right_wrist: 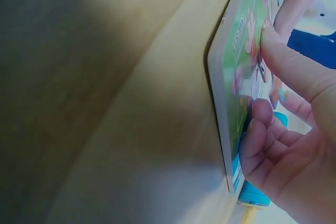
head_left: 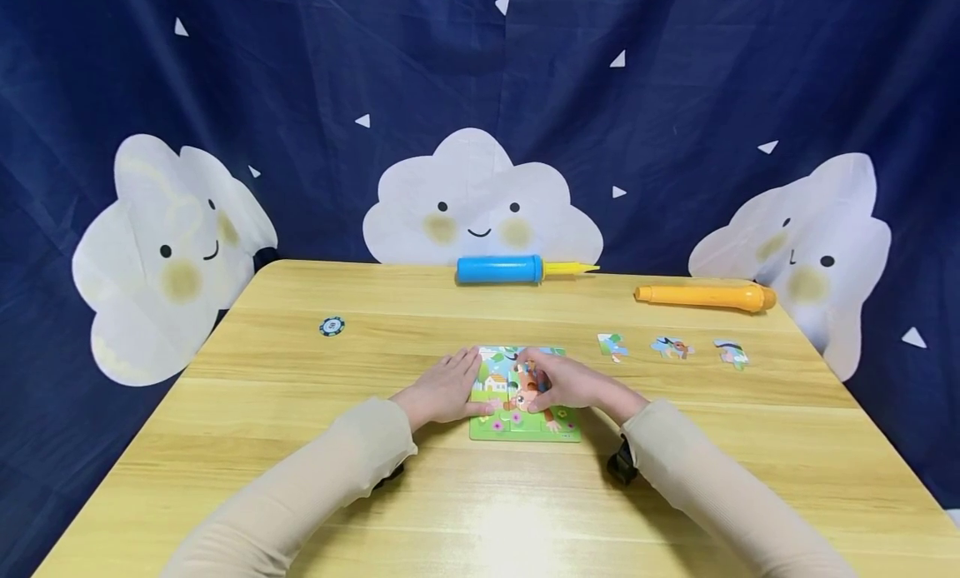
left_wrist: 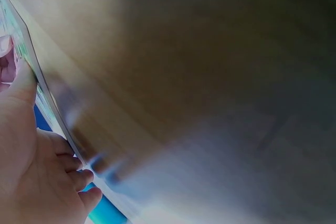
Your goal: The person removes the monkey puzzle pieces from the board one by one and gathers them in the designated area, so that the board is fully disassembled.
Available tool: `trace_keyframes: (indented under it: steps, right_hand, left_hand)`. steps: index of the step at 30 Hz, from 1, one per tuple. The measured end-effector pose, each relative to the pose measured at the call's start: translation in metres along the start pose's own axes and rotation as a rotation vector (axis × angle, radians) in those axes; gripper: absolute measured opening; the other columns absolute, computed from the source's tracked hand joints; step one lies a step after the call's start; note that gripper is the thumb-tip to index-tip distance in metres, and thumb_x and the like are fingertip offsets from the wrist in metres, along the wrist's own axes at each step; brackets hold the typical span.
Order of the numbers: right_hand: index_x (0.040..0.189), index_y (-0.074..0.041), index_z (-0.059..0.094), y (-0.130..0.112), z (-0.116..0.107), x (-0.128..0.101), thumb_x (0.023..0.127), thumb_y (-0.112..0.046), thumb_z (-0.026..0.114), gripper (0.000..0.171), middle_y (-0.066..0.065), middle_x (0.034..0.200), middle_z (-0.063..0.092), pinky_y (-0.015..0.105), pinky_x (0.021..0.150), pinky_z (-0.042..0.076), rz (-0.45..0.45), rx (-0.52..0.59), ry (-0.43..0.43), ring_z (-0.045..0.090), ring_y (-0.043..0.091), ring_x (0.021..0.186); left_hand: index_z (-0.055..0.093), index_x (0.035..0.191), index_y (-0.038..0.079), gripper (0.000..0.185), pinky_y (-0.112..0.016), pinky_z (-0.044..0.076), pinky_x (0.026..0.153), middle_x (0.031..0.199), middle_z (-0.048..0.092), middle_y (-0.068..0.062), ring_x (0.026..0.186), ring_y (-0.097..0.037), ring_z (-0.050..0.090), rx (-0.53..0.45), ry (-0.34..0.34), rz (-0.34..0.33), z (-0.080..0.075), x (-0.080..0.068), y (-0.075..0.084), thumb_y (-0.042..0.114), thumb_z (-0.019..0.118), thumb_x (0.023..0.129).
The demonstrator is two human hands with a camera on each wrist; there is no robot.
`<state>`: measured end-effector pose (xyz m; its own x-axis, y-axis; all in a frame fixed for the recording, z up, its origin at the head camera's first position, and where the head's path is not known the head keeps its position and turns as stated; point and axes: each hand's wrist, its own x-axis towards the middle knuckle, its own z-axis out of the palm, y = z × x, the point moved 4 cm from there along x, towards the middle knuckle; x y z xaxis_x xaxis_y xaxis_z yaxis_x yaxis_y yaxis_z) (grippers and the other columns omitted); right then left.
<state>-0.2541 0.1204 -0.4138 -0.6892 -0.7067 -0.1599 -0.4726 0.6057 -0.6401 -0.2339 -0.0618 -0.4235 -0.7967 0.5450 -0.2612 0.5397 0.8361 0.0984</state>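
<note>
From the head view, a puzzle board (head_left: 525, 424) lies mid-table (head_left: 300, 445); the left hand (head_left: 442, 388) rests flat along its left edge, fingers straight, while the right hand (head_left: 558, 382) presses on the picture with curled fingers. Three loose pieces (head_left: 672, 348) lie to the right.

Left wrist — relaxed fingers (left_wrist: 79, 179) touch the board's edge (left_wrist: 47, 103).

Right wrist — thumb (right_wrist: 286, 61) and curled fingers press the board's face (right_wrist: 239, 72).
</note>
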Motion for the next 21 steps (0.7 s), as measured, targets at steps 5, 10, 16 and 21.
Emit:
trace_keyframes:
  steps: [5,10,16,21]
  right_hand:
    - [0.127,-0.010,0.038,0.000,0.000,-0.002,0.081,-0.011,0.072,0.058,0.009,0.079,0.049,0.032,0.058,0.037,0.009,0.059,0.018,0.043,0.019,0.067]
    - [0.127,-0.009,0.036,-0.002,0.000,-0.003,0.082,-0.008,0.070,0.056,0.011,0.076,0.047,0.031,0.056,0.035,0.009,0.105,0.024,0.041,0.019,0.064]
    - [0.128,-0.009,0.034,-0.003,0.002,-0.002,0.084,-0.008,0.068,0.056,0.011,0.077,0.047,0.030,0.056,0.036,0.015,0.114,0.004,0.042,0.018,0.064]
    - [0.129,-0.010,0.034,-0.002,0.002,-0.003,0.084,-0.008,0.068,0.057,0.008,0.077,0.047,0.030,0.056,0.037,0.027,0.121,-0.006,0.043,0.018,0.065]
  left_hand:
    - [0.017,0.145,-0.003,0.087,-0.040,0.013,0.110,0.151,0.010,-0.017,0.137,-0.030,0.010,0.004,-0.003,-0.002,0.000,0.001,0.000,0.060,0.037,0.090]
    - [0.016,0.145,-0.004,0.088,-0.041,0.012,0.110,0.150,0.009,-0.018,0.137,-0.031,0.010,-0.001,0.000,0.003,0.000,0.002,0.000,0.060,0.038,0.089]
    - [0.028,0.141,-0.005,0.074,-0.042,0.018,0.108,0.147,0.020,-0.020,0.135,-0.033,0.018,0.087,0.133,0.152,-0.002,-0.004,0.009,0.050,0.043,0.094]
    - [0.056,0.125,0.003,0.041,-0.034,0.034,0.101,0.132,0.050,-0.011,0.123,-0.023,0.044,0.116,0.310,0.477,-0.010,-0.017,0.035,0.029,0.054,0.094]
